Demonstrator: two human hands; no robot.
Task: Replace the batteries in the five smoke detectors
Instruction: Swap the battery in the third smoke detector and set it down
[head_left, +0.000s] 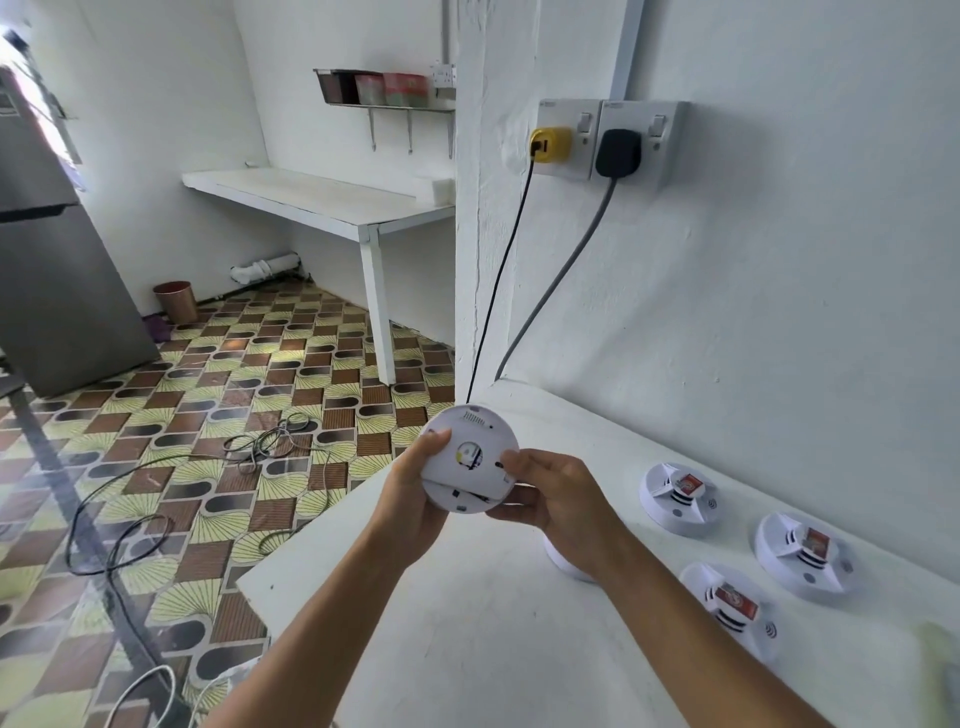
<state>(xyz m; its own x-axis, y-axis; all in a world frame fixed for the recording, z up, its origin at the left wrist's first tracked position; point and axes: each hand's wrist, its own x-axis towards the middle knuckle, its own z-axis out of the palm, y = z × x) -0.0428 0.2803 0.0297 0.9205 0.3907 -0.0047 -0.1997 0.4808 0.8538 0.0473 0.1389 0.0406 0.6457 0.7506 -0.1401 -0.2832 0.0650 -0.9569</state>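
Observation:
Above the near-left corner of the white table (467, 613) I hold a round white smoke detector (470, 457), its back plate turned towards me. My left hand (410, 493) grips its left rim. My right hand (545, 488) pinches its right edge, thumb on the plate. The back plate sits slightly shifted off the body below it. Three more white detectors lie on the table to the right, each with a small red battery on top: one at the back (678, 499), one at the far right (802, 556), one nearer me (732, 608). Another white detector (563, 564) is mostly hidden under my right forearm.
Behind the table, a yellow plug (549, 145) and a black plug (618, 153) sit in wall sockets, their cables hanging down to the table's far corner. Loose cables (270, 441) lie on the patterned floor at left. A grey fridge (47, 270) stands far left.

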